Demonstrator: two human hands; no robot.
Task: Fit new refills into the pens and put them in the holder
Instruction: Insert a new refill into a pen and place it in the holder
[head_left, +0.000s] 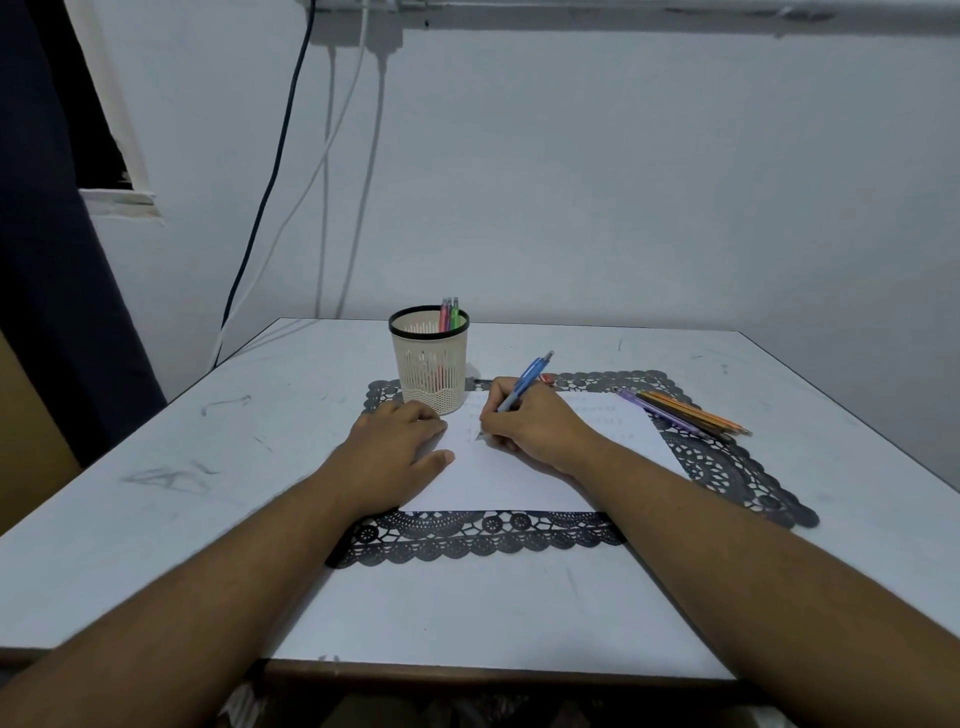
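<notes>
I see a scuffed white counter (156, 519) against a bare wall (623, 182), cables (291, 156) hanging. Left hand (395, 452) lies flat on paper (519, 478); right hand (535, 426) grips blue pen (524, 382), tip on paper.

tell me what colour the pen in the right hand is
Blue, with a silvery clicker end; the pen in the right hand shows in the head view.

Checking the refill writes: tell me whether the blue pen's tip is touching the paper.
Touching. The head view shows the blue pen, gripped by the right hand, with its tip meeting the paper.
</notes>
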